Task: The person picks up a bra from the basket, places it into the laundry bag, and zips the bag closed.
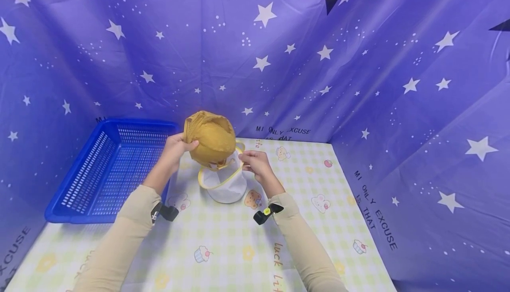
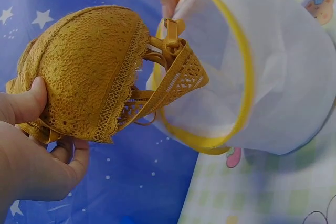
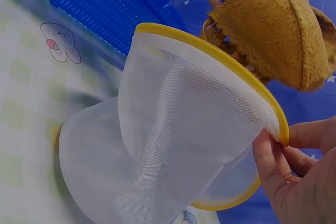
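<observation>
Bra [image 1: 211, 139] over mesh bag [image 1: 228, 189], mouth wide open

Left hand [image 1: 176, 149] has the lacy mustard bra pinched between thumb and fingers, right above the bag's opening, straps dangling by the mouth. Right hand [image 1: 258, 164] is pinching the yellow zippered rim [image 2: 248, 77]. White bag's base is down on the checked tablecloth [image 1: 307, 234], blue basket [image 1: 75, 217] just off to the left.

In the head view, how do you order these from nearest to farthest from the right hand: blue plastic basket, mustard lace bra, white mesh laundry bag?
1. White mesh laundry bag: pinched by the right hand.
2. Mustard lace bra: to the left, held up by the left hand.
3. Blue plastic basket: farthest to the left.
</observation>
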`<state>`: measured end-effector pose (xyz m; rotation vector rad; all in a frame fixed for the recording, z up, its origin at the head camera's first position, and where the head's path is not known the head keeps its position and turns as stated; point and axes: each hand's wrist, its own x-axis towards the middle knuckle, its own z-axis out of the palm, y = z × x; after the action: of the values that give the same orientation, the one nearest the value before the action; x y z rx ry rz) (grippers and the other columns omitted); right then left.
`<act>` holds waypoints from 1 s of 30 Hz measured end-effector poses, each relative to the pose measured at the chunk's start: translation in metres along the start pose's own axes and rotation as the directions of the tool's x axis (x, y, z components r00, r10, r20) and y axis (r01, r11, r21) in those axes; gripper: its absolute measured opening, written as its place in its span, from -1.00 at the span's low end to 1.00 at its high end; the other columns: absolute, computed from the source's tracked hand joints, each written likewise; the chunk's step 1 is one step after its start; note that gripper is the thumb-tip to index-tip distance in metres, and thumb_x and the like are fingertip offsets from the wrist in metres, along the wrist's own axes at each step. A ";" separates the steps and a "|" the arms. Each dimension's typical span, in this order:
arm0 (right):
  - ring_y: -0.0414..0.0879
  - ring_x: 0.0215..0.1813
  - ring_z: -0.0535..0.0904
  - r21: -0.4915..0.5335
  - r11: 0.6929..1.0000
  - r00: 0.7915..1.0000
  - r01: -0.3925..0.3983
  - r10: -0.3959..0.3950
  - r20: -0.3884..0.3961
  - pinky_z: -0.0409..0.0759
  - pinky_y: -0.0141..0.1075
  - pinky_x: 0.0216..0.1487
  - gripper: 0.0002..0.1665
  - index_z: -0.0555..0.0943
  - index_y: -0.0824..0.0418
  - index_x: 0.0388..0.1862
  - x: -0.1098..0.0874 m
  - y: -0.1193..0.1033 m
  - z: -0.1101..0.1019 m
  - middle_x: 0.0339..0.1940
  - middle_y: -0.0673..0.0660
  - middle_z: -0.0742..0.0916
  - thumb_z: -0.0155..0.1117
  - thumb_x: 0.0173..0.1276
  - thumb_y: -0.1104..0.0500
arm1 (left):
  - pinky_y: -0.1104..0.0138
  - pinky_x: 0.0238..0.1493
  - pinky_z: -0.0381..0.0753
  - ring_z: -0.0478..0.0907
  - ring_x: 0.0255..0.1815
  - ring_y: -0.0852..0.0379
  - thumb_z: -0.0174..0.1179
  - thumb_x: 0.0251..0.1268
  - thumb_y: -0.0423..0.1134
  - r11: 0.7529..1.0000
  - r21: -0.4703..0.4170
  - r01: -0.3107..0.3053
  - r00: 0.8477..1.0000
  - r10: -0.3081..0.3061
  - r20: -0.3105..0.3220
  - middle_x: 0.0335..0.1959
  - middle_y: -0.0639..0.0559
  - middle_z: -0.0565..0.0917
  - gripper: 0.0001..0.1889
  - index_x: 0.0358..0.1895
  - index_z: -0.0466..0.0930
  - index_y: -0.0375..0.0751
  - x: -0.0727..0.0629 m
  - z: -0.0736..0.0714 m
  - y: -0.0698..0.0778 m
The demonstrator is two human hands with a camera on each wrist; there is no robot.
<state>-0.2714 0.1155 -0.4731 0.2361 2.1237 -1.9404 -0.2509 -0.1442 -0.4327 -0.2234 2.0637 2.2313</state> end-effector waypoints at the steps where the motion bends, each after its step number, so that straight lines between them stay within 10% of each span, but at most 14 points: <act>1: -0.22 -0.34 0.64 0.001 1.000 1.000 0.002 -0.002 -0.001 0.68 -0.46 -0.32 -0.70 0.66 0.44 0.03 0.000 0.000 0.000 -0.30 0.03 0.70 0.30 0.40 0.28 | -0.21 0.64 -0.19 0.20 0.55 -0.26 0.23 0.34 -0.46 1.000 0.013 0.003 1.000 -0.003 -0.001 -0.27 0.28 0.64 -0.71 0.10 0.59 -0.38 0.000 0.001 -0.001; 15: -0.22 -0.35 0.62 0.012 1.000 1.000 0.001 0.000 -0.025 0.68 -0.47 -0.34 -0.73 0.67 0.43 0.00 0.000 -0.002 0.000 -0.34 0.01 0.67 0.31 0.40 0.29 | -0.18 0.63 0.01 0.28 0.52 -0.24 0.24 0.33 -0.44 0.992 0.128 0.016 0.999 -0.009 -0.050 0.24 -0.37 0.56 -0.60 0.19 0.50 -0.56 0.002 0.006 -0.014; 30: -0.23 -0.37 0.61 0.034 0.999 0.999 0.002 -0.001 -0.036 0.67 -0.49 -0.37 -0.74 0.66 0.42 -0.01 0.001 -0.001 0.000 -0.34 0.00 0.65 0.33 0.39 0.29 | -0.13 0.57 0.22 0.42 0.37 -0.22 0.26 0.27 -0.47 0.984 0.180 -0.015 0.998 0.027 -0.064 -0.03 -0.15 0.72 -0.61 0.15 0.55 -0.56 0.003 0.006 -0.018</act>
<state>-0.2730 0.1157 -0.4728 0.2775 2.1153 -1.9885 -0.2508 -0.1369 -0.4509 -0.2658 2.2959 2.0588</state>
